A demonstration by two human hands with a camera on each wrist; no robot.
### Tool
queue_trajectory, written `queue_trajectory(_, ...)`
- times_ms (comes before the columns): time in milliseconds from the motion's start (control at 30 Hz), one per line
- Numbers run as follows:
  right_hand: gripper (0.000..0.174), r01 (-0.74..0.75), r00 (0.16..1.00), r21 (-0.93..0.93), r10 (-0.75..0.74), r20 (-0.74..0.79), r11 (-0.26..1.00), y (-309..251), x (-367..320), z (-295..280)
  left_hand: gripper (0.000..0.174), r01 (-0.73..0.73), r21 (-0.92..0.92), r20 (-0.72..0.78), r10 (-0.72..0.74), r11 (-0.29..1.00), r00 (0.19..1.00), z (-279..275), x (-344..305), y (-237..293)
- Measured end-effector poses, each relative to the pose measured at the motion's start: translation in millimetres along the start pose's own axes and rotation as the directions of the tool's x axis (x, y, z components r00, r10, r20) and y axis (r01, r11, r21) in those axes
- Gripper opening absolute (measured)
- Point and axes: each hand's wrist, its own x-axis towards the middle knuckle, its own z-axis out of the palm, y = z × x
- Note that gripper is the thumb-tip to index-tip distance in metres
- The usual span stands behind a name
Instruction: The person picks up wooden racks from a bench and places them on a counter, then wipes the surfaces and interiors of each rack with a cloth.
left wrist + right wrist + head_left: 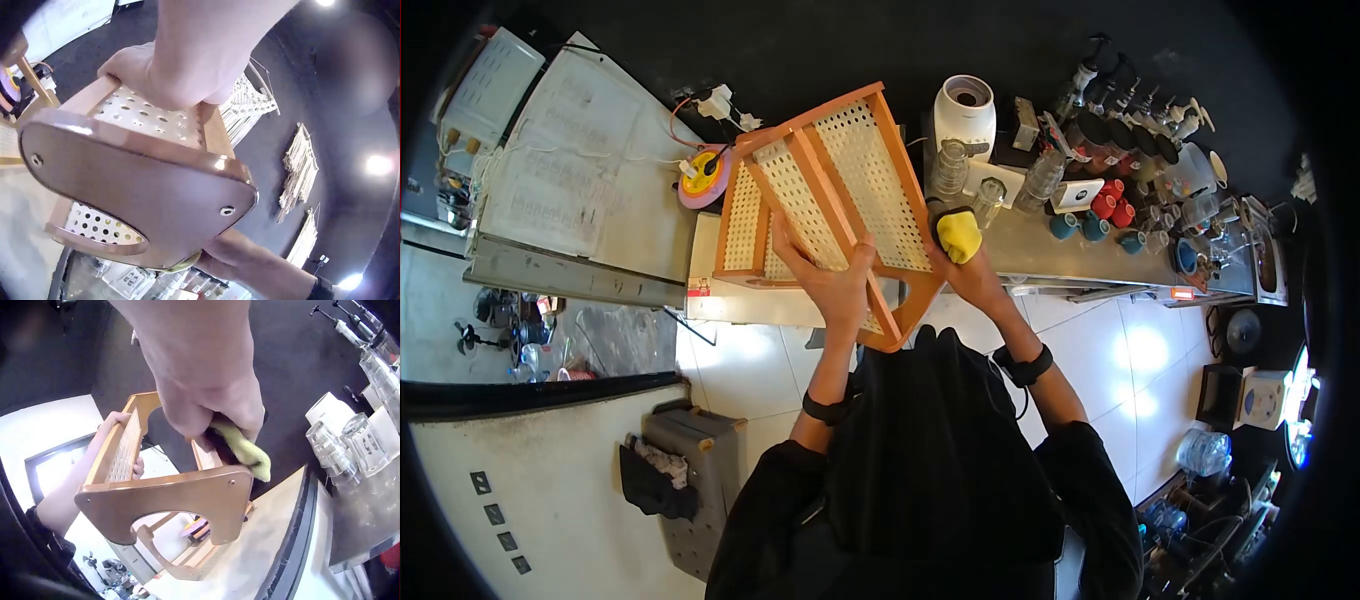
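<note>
A wooden rack with white perforated panels is held up, tilted, in front of the body. My left hand grips one of its shelves, thumb on the wooden edge rail, also seen in the right wrist view. A yellow-and-black cloth is bunched in my right hand, which presses it at the rack's right side. In the right wrist view the fingers curl over the cloth along the rack's top edge. The rack's curved end panel fills much of the left wrist view.
Behind, a second similar wooden rack stands on a white surface. A yellow-and-pink power cord reel sits to its left. Rightward on the metal counter are a white appliance, glass jars, and red cups.
</note>
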Motion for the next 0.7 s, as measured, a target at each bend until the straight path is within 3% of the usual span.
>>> queue_trajectory(100,0.024,0.073,0.993,-0.092,-0.081,-0.085,0.993,6.2,11.9,-1.1,0.095,0.046,-0.028,0.02,-0.045,0.999,0.999,8.6,-0.3,13.7)
queue_trajectory(233,0.025,-0.1,0.981,-0.009,0.097,-0.168,0.995,6.5,29.4,8.9,0.101,0.017,0.032,0.081,-0.02,0.999,0.997,12.8,5.2,15.4)
queue_trajectory(333,0.029,-0.138,0.965,0.028,0.141,-0.222,0.99,41.1,25.9,25.5,0.101,-0.041,0.086,0.137,0.029,0.995,0.99,7.5,12.2,12.3)
queue_trajectory(400,0.03,-0.143,0.959,0.052,0.151,-0.239,0.988,50.6,24.8,33.8,0.092,0.275,-0.164,0.208,-0.24,0.947,0.948,4.5,20.0,13.1)
queue_trajectory(433,0.029,-0.149,0.948,0.112,0.174,-0.266,0.982,61.4,22.9,39.0,0.067,0.211,-0.173,0.233,-0.168,0.962,0.958,2.0,27.1,-3.6)
queue_trajectory(467,0.028,-0.153,0.936,0.173,0.199,-0.291,0.973,67.3,22.0,42.4,0.067,0.209,-0.168,0.224,-0.17,0.963,0.96,-2.1,32.3,-10.4)
queue_trajectory(533,0.028,-0.223,0.928,0.241,0.281,-0.244,0.945,78.9,17.2,46.5,0.045,0.516,-0.161,0.431,-0.41,0.841,0.804,-9.3,38.9,-21.4)
queue_trajectory(567,0.027,-0.245,0.917,0.279,0.315,-0.245,0.929,85.7,16.5,50.8,0.031,0.488,-0.16,0.413,-0.391,0.858,0.822,-7.7,36.4,-24.8)
queue_trajectory(600,0.027,-0.27,0.903,0.317,0.353,-0.244,0.909,91.9,14.1,56.6,0.031,0.489,-0.157,0.406,-0.395,0.858,0.824,-8.7,34.7,-29.1)
queue_trajectory(667,0.03,-0.243,0.907,0.357,0.342,-0.246,0.902,113.2,8.1,77.7,0.03,0.635,-0.288,0.505,-0.449,0.717,0.737,-10.8,33.3,-43.9)
queue_trajectory(700,0.035,-0.207,0.892,0.442,0.354,-0.282,0.873,133.6,2.8,94.2,0.029,0.573,-0.188,0.487,-0.431,0.798,0.759,-13.4,30.9,-67.2)
